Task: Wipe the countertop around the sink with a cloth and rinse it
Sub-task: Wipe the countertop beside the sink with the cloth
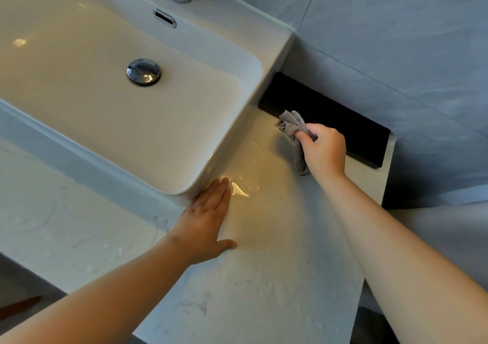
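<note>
L grip (206,222) flat, uncurled, on countertop (264,277); R grip (323,148) fisted round cloth (290,124), long axis near-far.

Two arms of a person are in view, each bare from the picture's edge to the fingertips. The left forearm (105,298) and right forearm (396,259) are smooth and uncovered, with a faint crease across the left wrist. The left hand (206,219) and right hand (323,148) are bare, with short, rounded fingers.
</note>
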Demonstrator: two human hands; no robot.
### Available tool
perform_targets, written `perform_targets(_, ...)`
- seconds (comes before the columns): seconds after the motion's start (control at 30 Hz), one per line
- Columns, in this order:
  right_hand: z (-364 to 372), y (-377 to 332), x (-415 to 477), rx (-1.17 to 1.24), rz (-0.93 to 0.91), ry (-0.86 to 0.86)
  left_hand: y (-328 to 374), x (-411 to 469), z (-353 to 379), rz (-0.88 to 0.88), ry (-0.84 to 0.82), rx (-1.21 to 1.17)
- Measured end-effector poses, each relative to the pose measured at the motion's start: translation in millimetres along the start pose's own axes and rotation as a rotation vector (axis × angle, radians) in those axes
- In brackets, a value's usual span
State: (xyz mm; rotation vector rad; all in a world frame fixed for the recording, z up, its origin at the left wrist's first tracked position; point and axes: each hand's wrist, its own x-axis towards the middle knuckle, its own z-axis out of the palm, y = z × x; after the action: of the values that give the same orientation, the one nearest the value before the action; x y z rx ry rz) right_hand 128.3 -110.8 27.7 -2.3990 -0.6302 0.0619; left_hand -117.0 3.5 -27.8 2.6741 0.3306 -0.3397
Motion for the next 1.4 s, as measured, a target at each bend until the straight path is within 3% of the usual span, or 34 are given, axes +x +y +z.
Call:
perform_targets(0.17,35.8,17.9,28.7,-0.090,-0.020,-0.047,1.5,-1.3,-0.3,-0.016,0.022,-0.021)
perform_targets(0.3,56.1,24.7,25.1,-0.010,-0.006,0.010,2.0,-1.4,1.4,-0.029,0.016,-0.019)
perform_targets(0.7,60.9,28.3,-40.0,0.050,-0.160,-0.113,10.0,-0.8,-8.9,-0.065,-0.049,0.038)
perform_targets(0.83,59.1,27.2,-66.7,0.066,-0.164,-0.130,20.3,-22.6,-8.6,-0.041,0.054,0.109)
perform_targets(1.0,54.7,26.8,-94.0,0.086,-0.188,-0.201,23.8,-48.2,1.2,-0.194,0.176,0.078)
perform_targets(1.13,47.1,28.5,-98.9,0.146,-0.155,-0.317,15.4,-58.5,10.7,-0.286,0.121,0.107)
perform_targets(1.23,33.2,21.8,-83.1,0.214,-0.091,-0.233,11.8,-61.9,19.3,-0.286,0.096,0.126)
perform_targets(1.4,25.4,0.5,-16.7,0.107,-0.119,-0.031,5.6,-59.7,23.5,-0.283,0.129,0.074)
